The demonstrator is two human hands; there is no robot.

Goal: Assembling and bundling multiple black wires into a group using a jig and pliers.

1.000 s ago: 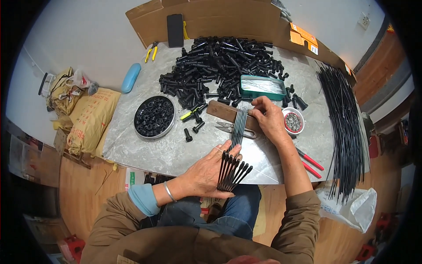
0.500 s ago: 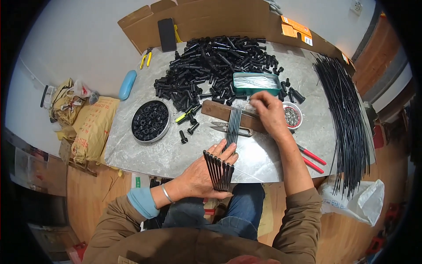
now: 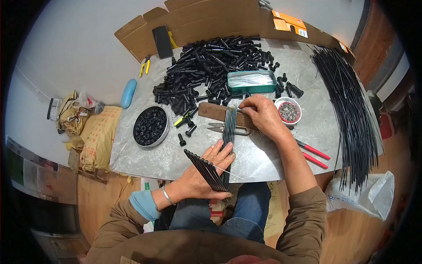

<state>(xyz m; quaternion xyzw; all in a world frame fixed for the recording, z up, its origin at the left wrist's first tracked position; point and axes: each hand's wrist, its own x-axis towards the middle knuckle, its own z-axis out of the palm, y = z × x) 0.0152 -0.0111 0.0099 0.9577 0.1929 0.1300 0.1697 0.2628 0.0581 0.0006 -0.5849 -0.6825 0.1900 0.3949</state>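
My left hand (image 3: 200, 176) lies over a row of thin black rods (image 3: 227, 132), its fingers stretched across them and its thumb lower down. More black lengths with knobbed ends (image 3: 204, 169) fan out over the back of this hand. A thin white needle-like piece (image 3: 229, 172) sticks out beside them. The rods' far tips rest on a brown wooden block (image 3: 214, 111). Beside these tips my right hand (image 3: 263, 115) is closed in a pinch; what is between the fingertips is too small to make out. Scissors (image 3: 239, 130) lie partly under the rods.
Black plastic bolt-like parts (image 3: 206, 66) are heaped at the back. A green tin (image 3: 252, 88) holds pale thin sticks. Small metal bits fill a white bowl (image 3: 300, 112); black rings fill a round tin (image 3: 167, 127). Red-handled pliers (image 3: 314, 156) and long black rods (image 3: 343, 110) lie right.
My right hand has come down and left to the far tips of the rods, its fingers pinched. The knobbed ends over my left hand now lean further left. The view has shifted slightly.
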